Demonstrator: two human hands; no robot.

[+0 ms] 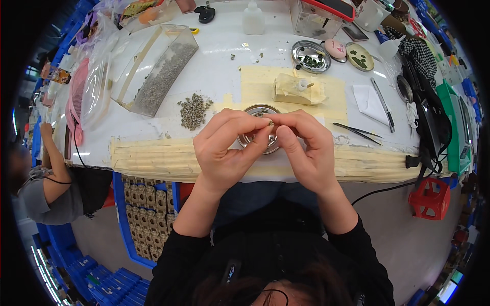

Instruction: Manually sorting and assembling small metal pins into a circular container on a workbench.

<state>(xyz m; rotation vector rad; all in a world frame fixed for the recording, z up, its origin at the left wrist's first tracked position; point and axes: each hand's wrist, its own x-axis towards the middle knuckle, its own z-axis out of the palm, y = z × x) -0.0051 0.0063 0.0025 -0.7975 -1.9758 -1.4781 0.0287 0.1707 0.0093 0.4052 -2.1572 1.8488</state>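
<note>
One small metal part [271,123] is in hand; many wait in the loose pile [194,111] — how many are finished, I cannot tell. The left hand [224,145] pinches it at the fingertips, over the round dish [274,109] — the right hand [309,145] meets it, its grip unclear.

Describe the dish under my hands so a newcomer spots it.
Find the white table and its taped near edge. Just beyond that, a round metal dish sits beneath your left hand and right hand, nearer than the metal plate of dark green pieces.
</note>
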